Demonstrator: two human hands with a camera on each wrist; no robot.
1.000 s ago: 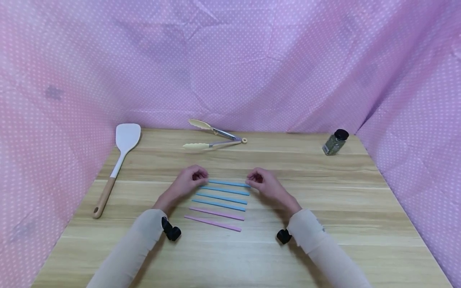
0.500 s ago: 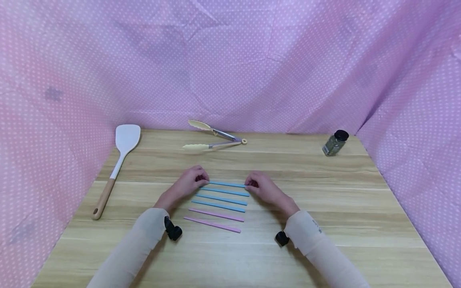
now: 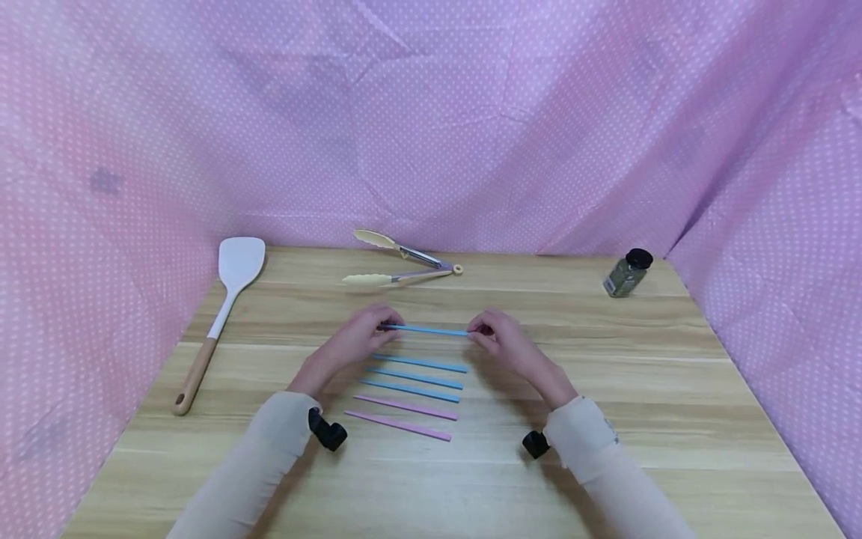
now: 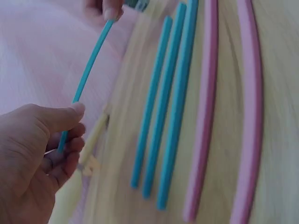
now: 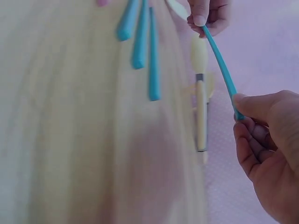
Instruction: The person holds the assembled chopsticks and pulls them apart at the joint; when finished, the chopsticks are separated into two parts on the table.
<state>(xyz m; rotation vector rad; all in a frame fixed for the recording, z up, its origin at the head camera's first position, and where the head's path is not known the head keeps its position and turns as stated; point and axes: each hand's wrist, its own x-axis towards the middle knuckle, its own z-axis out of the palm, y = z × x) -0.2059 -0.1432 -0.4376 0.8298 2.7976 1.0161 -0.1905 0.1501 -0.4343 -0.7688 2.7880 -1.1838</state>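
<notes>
A blue stick (image 3: 434, 330) has risen off the worktop (image 3: 646, 382), left hand (image 3: 362, 333) and right hand (image 3: 506, 344) pinching its ends.

Pink cloth backdrop (image 3: 431, 142) (white-dotted, lightly creased), pale wood-grain tabletop (image 3: 673, 397)

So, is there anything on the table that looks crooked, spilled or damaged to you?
Nothing looks spilled or damaged. Only slightly askew: the pink stick nearest the person slants a little more than the blue sticks lying beyond it.
</notes>
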